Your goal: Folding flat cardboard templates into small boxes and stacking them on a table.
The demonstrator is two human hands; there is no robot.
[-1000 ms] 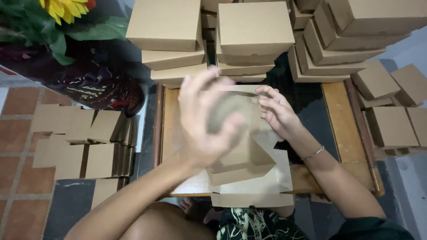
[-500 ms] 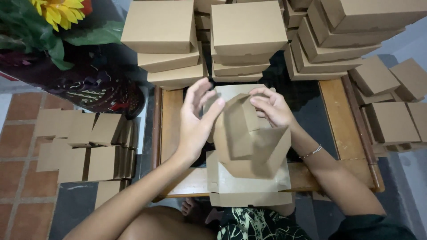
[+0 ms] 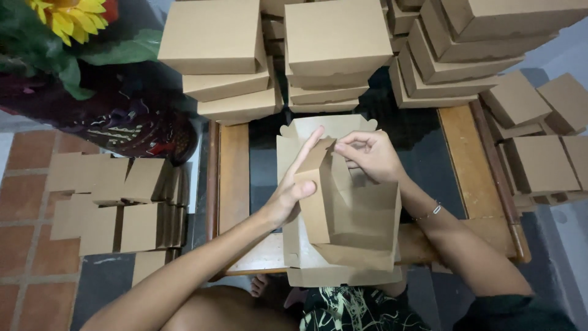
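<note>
At the bottom edge of the frame, the person's lap shows a dark cloth with a pale leaf pattern [image 3: 361, 309], and both forearms reach upward from the lower corners toward the centre. Just above the lap sits a low wooden table [image 3: 233, 165] with a dark middle panel, standing on a floor of grey and reddish tiles [image 3: 24, 245].

In the centre of the frame, a half-folded brown cardboard box [image 3: 355, 214] stands on flat cardboard sheets lying on the table. The left hand [image 3: 291, 193] presses flat against the box's left wall, fingers stretched upward along it and thumb tucked over the edge. The right hand [image 3: 370, 153], just above and to the right, pinches the top corner of a box flap between thumb and fingertips. The two hands are close together, both gripping the same box. A thin bracelet [image 3: 432, 211] circles the right wrist.

At centre left, flat unfolded box blanks [image 3: 116, 202] stand in rows on the floor beside the table. At right, small finished boxes [image 3: 539, 147] lie scattered. Across the top of the frame rise stacks of closed brown boxes [image 3: 331, 43]. In the upper left corner, a yellow sunflower [image 3: 70, 15] with green leaves sits above a dark patterned pot [image 3: 122, 129].
</note>
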